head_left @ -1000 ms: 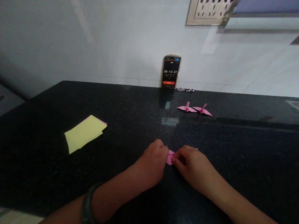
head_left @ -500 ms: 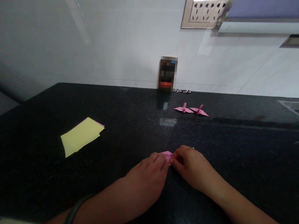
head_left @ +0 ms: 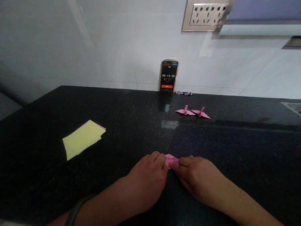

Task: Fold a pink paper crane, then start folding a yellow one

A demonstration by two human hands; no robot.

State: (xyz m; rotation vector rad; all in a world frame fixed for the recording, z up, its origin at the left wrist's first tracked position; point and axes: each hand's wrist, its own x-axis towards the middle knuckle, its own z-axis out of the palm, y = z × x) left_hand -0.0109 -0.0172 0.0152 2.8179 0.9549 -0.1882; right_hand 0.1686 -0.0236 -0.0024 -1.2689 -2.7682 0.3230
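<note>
Between my hands a small folded piece of pink paper [head_left: 172, 158] lies on the dark countertop, its ends covered by my fingers. My left hand [head_left: 148, 180] is closed, with its fingertips pinching the paper's left side. From the right, my right hand [head_left: 197, 176] is closed on the other side, its thumb and fingers pressed together at the paper's edge. Beyond them, two pink paper cranes [head_left: 185, 111] stand side by side with wings spread, touching or nearly so.
A stack of yellow paper sheets [head_left: 83, 139] lies to the left, a purple edge showing beneath. At the back a phone [head_left: 168, 76] showing a timer leans on the tiled wall, a beaded strap [head_left: 183, 93] beside it. A socket panel [head_left: 205, 14] is above.
My right hand has shifted slightly down and right, its fingers flatter against the pink paper, more of which shows. My left hand stays on its side. The view has tilted up slightly.
</note>
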